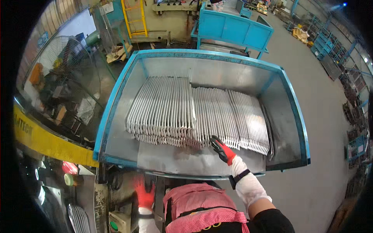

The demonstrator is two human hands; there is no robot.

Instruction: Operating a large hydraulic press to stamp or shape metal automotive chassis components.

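Note:
My right hand (222, 150), in a red and black glove, reaches over the front of a blue-framed metal bin (155, 157). Its fingers are stretched out, and their tips are at the near edge of a row of ribbed sheet-metal panels (213, 112); whether they touch is hard to tell. No object shows in that hand. Lower left, outside the bin, my left hand (144, 193) in a red glove has its fingers spread and somewhat blurred, with nothing visible in it. Another stack of ribbed panels (163, 105) fills the bin's left part, standing higher than the right row.
A yellow machine beam (54, 136) runs along the left. Below it are a green button box (116, 223) and a ribbed panel (79, 218). A large fan (58, 58) stands at far left. Another blue bin (235, 31) is behind; grey floor (311, 112) extends right.

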